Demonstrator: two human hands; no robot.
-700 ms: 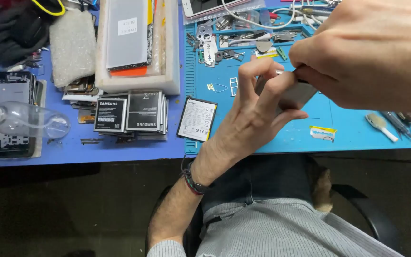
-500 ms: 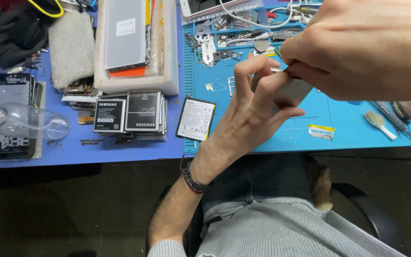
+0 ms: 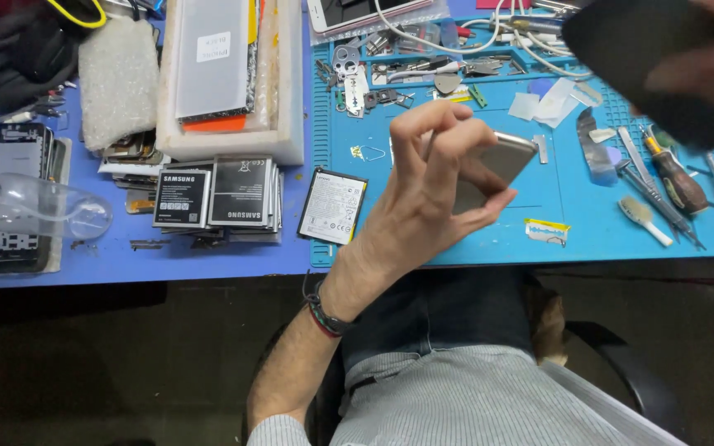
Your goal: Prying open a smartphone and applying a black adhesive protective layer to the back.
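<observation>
My left hand point(image 3: 427, 194) grips a gold-coloured phone body point(image 3: 502, 161) by its edges, tilted above the blue work mat point(image 3: 564, 206). The index finger and thumb arch over its near end. At the top right my right hand point(image 3: 704, 70) is blurred and raised well clear of the phone. It holds a flat black piece point(image 3: 638, 54) that fills much of that corner; what the piece is cannot be told. A dark bracelet point(image 3: 324, 314) sits on my left wrist.
Phone batteries point(image 3: 216, 194) lie stacked left of the mat, with one more point(image 3: 332, 206) at its edge. A white foam tray point(image 3: 225, 78) holds parts. Screwdrivers point(image 3: 675, 177), a brush point(image 3: 644, 219), tweezers and cables crowd the mat's right and back. A clear bottle point(image 3: 35, 211) lies far left.
My right hand has left the phone and risen to the upper right, now with a black piece in it. My left hand still holds the phone, a little lower.
</observation>
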